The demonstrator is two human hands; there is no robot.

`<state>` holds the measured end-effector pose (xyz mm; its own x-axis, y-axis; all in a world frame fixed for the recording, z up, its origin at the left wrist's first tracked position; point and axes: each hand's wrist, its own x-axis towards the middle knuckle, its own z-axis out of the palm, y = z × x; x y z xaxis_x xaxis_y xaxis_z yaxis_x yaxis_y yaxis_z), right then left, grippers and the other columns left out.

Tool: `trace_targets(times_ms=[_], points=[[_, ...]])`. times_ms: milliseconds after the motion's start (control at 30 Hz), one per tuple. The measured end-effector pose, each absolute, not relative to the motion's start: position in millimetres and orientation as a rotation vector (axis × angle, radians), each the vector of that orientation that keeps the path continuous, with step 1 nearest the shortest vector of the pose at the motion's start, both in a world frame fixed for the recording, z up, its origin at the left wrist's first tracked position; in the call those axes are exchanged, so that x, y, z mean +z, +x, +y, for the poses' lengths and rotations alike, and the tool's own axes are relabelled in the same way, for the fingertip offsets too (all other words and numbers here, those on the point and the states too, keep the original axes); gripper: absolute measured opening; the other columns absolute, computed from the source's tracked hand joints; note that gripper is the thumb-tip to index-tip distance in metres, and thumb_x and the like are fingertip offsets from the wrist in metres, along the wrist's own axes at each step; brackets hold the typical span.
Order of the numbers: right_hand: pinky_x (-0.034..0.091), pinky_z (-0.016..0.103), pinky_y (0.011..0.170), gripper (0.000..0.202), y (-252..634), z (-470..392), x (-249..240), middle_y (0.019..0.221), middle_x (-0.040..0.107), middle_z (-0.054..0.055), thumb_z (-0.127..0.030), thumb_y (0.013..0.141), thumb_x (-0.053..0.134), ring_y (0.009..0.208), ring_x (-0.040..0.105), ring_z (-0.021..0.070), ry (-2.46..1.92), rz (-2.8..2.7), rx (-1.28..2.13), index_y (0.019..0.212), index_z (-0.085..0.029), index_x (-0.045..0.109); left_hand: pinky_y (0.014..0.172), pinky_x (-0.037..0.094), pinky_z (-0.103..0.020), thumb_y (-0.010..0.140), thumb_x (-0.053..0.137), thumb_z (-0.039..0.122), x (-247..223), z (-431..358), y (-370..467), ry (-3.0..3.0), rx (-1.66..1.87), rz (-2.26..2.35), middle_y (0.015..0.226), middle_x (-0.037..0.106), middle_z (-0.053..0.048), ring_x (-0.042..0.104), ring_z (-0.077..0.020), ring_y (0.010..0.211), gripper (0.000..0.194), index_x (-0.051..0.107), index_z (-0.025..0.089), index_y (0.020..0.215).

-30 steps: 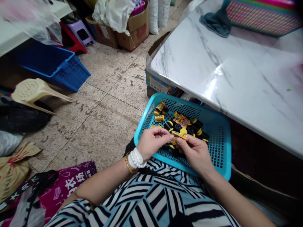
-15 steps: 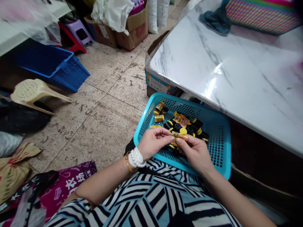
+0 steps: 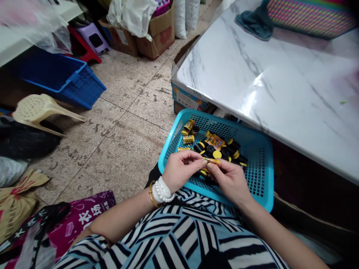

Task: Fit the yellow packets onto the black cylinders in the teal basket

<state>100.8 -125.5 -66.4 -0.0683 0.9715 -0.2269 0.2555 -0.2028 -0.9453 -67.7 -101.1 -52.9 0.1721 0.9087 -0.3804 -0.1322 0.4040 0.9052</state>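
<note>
Above a blue plastic basket (image 3: 267, 175) on my lap, my left hand (image 3: 181, 170) and my right hand (image 3: 231, 183) pinch a small yellow printed label (image 3: 212, 161) between thumbs and fingers, one at each end. Whether it is wrapped round anything cannot be made out. Below lie several small black containers with yellow caps (image 3: 217, 154). An orange-yellow printed stack of labels (image 3: 215, 142) rests among them. At the basket's left end are containers in yellow printed wraps (image 3: 188, 139). My hands hide part of the contents.
A white marble-patterned table (image 3: 230, 67) overhangs the basket's far right side, bearing a dark cloth (image 3: 256, 24) and a multicoloured basket (image 3: 311, 18). Cardboard boxes (image 3: 186, 98) stand beneath its corner. To the left are a blue crate (image 3: 84, 86), a cream stool (image 3: 42, 106) and a purple bag (image 3: 84, 213).
The label between my fingers has tilted and now shows a narrower face. Both hands stay in nearly the same place, with the left wrist slightly turned.
</note>
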Motion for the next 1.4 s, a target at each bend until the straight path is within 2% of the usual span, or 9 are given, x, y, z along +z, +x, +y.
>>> trace_targets(times_ms=[200, 400, 567, 733, 867, 967, 1067, 1167, 1400], points=[[0.033, 0.024, 0.051, 0.036, 97, -123, -64, 0.057, 0.049, -0.003, -0.043, 0.087, 0.061, 0.054, 0.041, 0.0102, -1.582, -1.402, 1.164, 0.063, -0.017, 0.061, 0.054, 0.044, -0.019, 0.069, 0.080, 0.031, -52, -100, -69, 0.732, 0.962, 1.212, 0.073, 0.064, 0.002, 0.052, -0.0058, 0.055, 0.031, 0.065, 0.015, 0.092], [0.033, 0.024, 0.052, 0.039, 97, -124, -66, 0.056, 0.047, -0.003, -0.042, 0.088, 0.061, 0.054, 0.039, 0.0100, -1.564, -1.441, 1.143, 0.059, -0.018, 0.056, 0.070, 0.049, -0.024, 0.074, 0.075, 0.029, -53, -101, -73, 1.043, 0.982, 1.266, 0.081, 0.066, -0.004, 0.058, -0.0113, 0.073, 0.015, 0.072, 0.015, 0.078], [0.035, 0.023, 0.052, 0.038, 92, -123, -68, 0.058, 0.049, -0.002, -0.044, 0.089, 0.059, 0.056, 0.042, 0.0110, -1.502, -1.502, 1.165, 0.062, -0.017, 0.058, 0.074, 0.049, -0.027, 0.071, 0.078, 0.030, -49, -102, -72, 1.185, 0.955, 1.227, 0.080, 0.066, -0.005, 0.060, -0.0157, 0.081, 0.016, 0.076, 0.016, 0.077], [0.041, 0.024, 0.055, 0.036, 94, -107, -57, 0.063, 0.058, 0.000, -0.044, 0.094, 0.050, 0.057, 0.051, 0.0126, -1.382, -1.690, 1.206, 0.075, -0.017, 0.065, 0.047, 0.038, -0.018, 0.072, 0.077, 0.034, -34, -96, -87, 0.879, 0.899, 1.179, 0.060, 0.063, 0.000, 0.051, -0.0069, 0.050, 0.022, 0.069, 0.015, 0.076], [0.048, 0.029, 0.075, 0.022, 94, -97, -57, 0.090, 0.072, 0.006, -0.032, 0.094, 0.050, 0.082, 0.065, 0.0190, -1.439, -2.368, 0.911, 0.092, -0.020, 0.068, 0.036, 0.017, -0.015, 0.075, 0.073, 0.038, -25, -94, -106, 0.715, 0.935, 1.241, 0.042, 0.053, 0.006, 0.033, -0.0033, 0.032, 0.026, 0.059, 0.017, 0.078], [0.049, 0.032, 0.070, 0.021, 85, -97, -66, 0.094, 0.073, 0.012, -0.021, 0.088, 0.051, 0.085, 0.069, 0.0257, -1.530, -2.921, 0.695, 0.105, -0.017, 0.064, 0.035, 0.012, -0.016, 0.074, 0.073, 0.038, -23, -96, -113, 0.661, 0.875, 1.220, 0.042, 0.054, 0.004, 0.030, -0.0024, 0.029, 0.027, 0.061, 0.015, 0.081], [0.048, 0.032, 0.066, 0.030, 75, -97, -75, 0.091, 0.073, 0.015, -0.014, 0.086, 0.047, 0.078, 0.070, 0.0267, -1.515, -3.034, 0.670, 0.113, -0.014, 0.061, 0.036, 0.011, -0.017, 0.070, 0.077, 0.040, -25, -99, -112, 0.655, 0.838, 1.158, 0.044, 0.053, 0.003, 0.030, -0.0015, 0.032, 0.034, 0.069, 0.011, 0.087], [0.047, 0.031, 0.067, 0.037, 73, -94, -75, 0.102, 0.072, 0.013, -0.013, 0.084, 0.048, 0.082, 0.070, 0.0255, -1.428, -3.075, 0.686, 0.118, -0.020, 0.060, 0.038, 0.012, -0.016, 0.063, 0.083, 0.038, -28, -98, -109, 0.631, 0.875, 1.138, 0.048, 0.052, 0.002, 0.033, -0.0014, 0.038, 0.037, 0.074, 0.010, 0.085], [0.046, 0.031, 0.068, 0.025, 81, -90, -67, 0.095, 0.071, 0.013, -0.020, 0.072, 0.061, 0.085, 0.067, 0.0272, -1.408, -2.926, 0.800, 0.096, -0.017, 0.068, 0.035, 0.015, -0.013, 0.061, 0.086, 0.029, -38, -91, -103, 0.589, 0.918, 1.119, 0.065, 0.065, -0.004, 0.040, -0.0005, 0.040, 0.031, 0.072, 0.007, 0.078]])
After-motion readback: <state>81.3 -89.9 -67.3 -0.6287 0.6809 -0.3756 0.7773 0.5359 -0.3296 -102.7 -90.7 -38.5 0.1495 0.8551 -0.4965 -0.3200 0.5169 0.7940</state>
